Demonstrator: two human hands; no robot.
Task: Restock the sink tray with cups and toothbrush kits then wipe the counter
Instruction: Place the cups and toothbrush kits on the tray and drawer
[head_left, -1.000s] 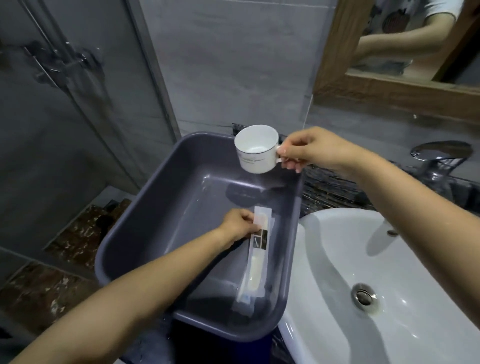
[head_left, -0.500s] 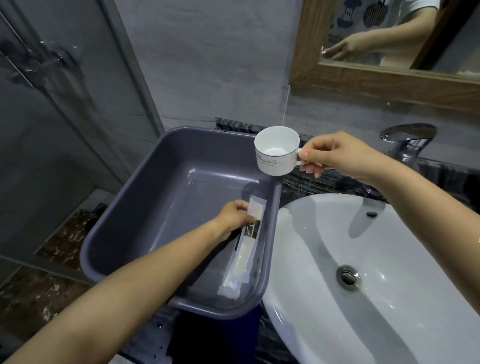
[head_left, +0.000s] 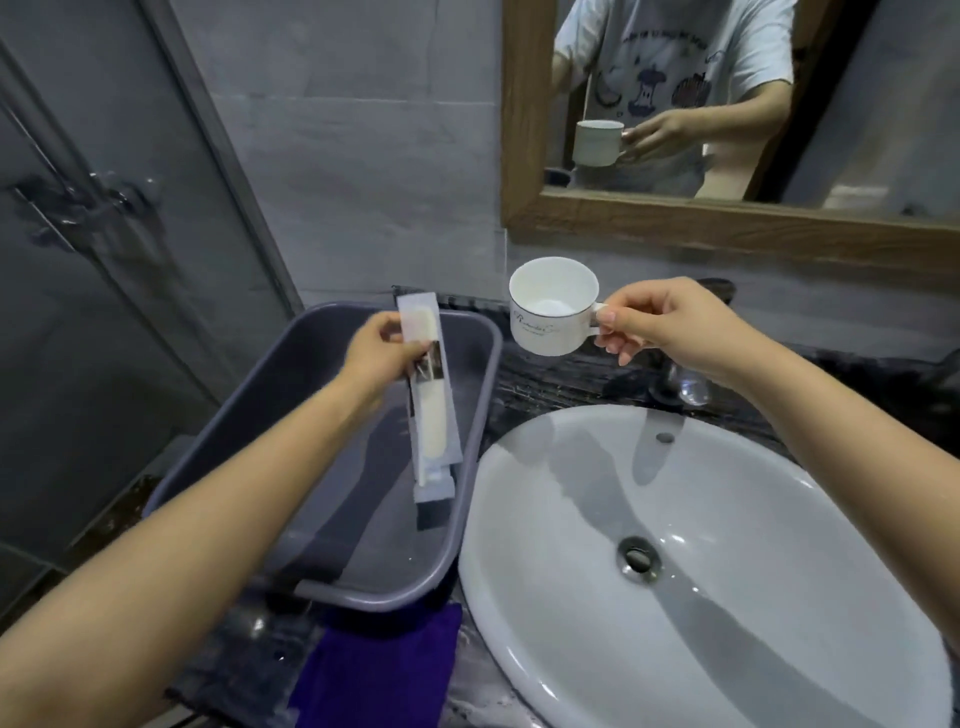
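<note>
Closely seen from above, a person's left grip (head_left: 379, 353) pinches a toothbrush kit (head_left: 428, 400) near its upper end. The kit is a long, flat, clear plastic sleeve with a white toothbrush inside and a dark label band across it. It hangs almost upright over the far right part of a grey plastic tub (head_left: 322, 364). The tub is deep and smooth, rectangular with rounded corners, and sits at the left end of the bench (head_left: 561, 379), a dark, veined stone top. The right grip (head_left: 670, 327) holds a cup (head_left: 550, 317) by its handle, above the bench's back edge. The cup is round, glossy white ceramic with fine script on its side. A purple cloth (head_left: 384, 670) lies at the bench's front edge, beside a white oval sink (head_left: 779, 519).
</note>
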